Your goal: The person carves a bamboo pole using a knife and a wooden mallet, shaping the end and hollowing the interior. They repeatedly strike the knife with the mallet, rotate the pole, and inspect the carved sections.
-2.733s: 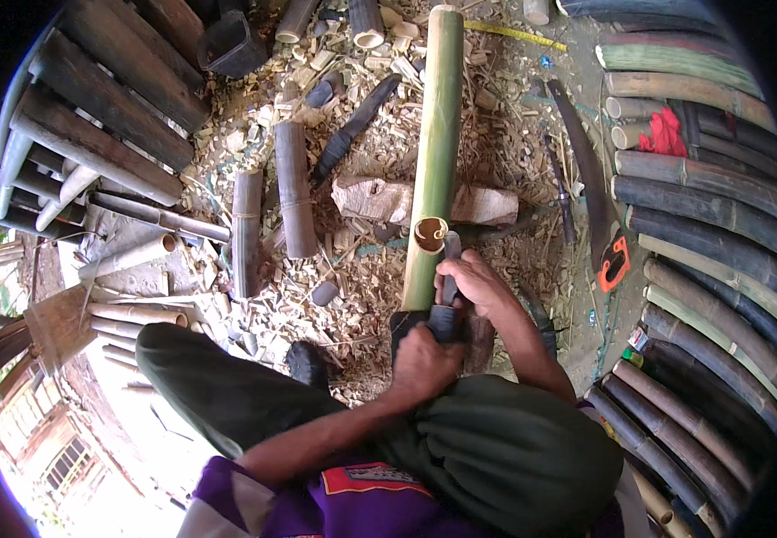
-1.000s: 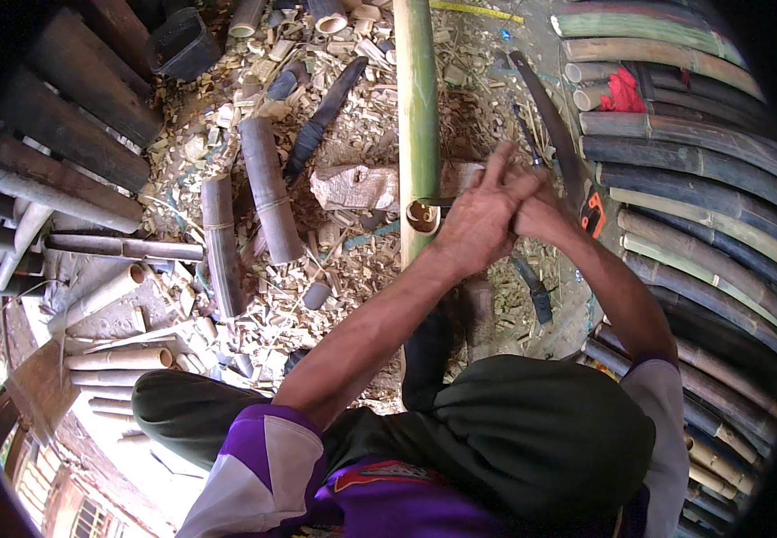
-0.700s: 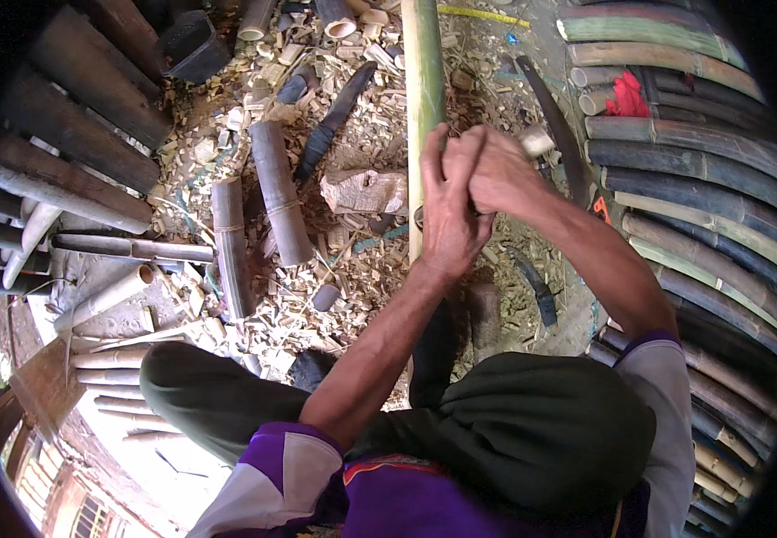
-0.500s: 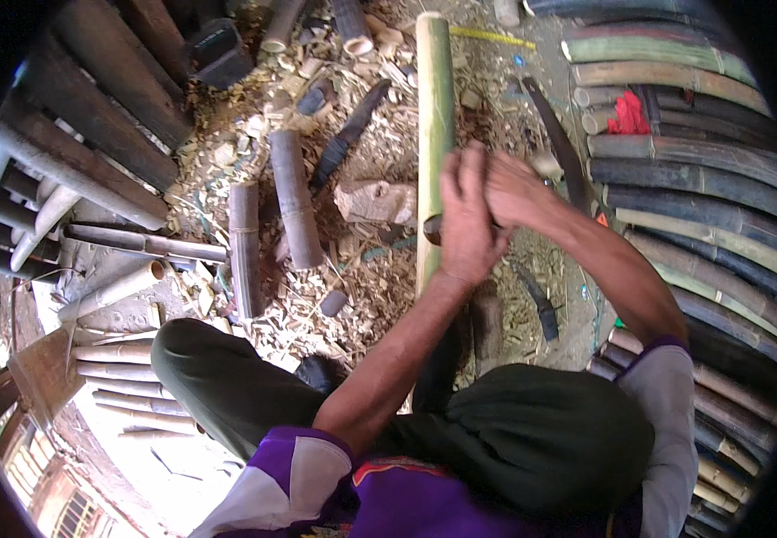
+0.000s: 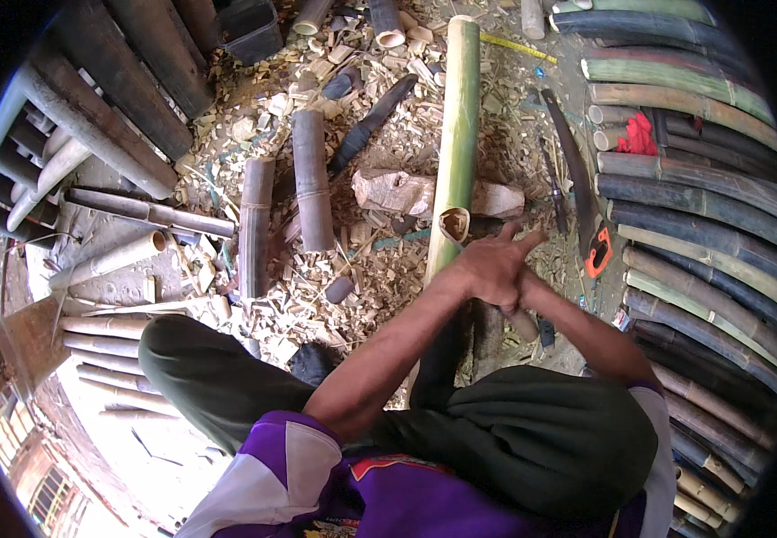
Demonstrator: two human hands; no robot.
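Note:
A green bamboo pole (image 5: 461, 117) runs away from me between my legs, lying across a rough wooden block (image 5: 388, 191). One stretch of it is pale and stripped, and a cut opening (image 5: 454, 226) shows in its upper side. Just right of that opening, my left hand (image 5: 489, 266) crosses over the right with its fingers spread apart. My right hand (image 5: 526, 289) is mostly covered by it; its fingers look closed. A light brown rounded end (image 5: 524, 325) sticks out below, perhaps a handle, though what it belongs to is hidden.
Wood chips (image 5: 299, 314) litter the ground. A handsaw with an orange handle (image 5: 598, 254) lies to the right, before rows of bamboo poles (image 5: 702, 193) and a red cloth (image 5: 638, 134). Two short bamboo pieces (image 5: 312, 184) and a dark long-bladed tool (image 5: 370, 124) lie left. A yellow tape measure (image 5: 518, 47) lies beyond.
Both hands have come nearer to me along the pole and slightly right, uncovering the cut opening. My left hand's fingers have spread. The view has shifted a little.

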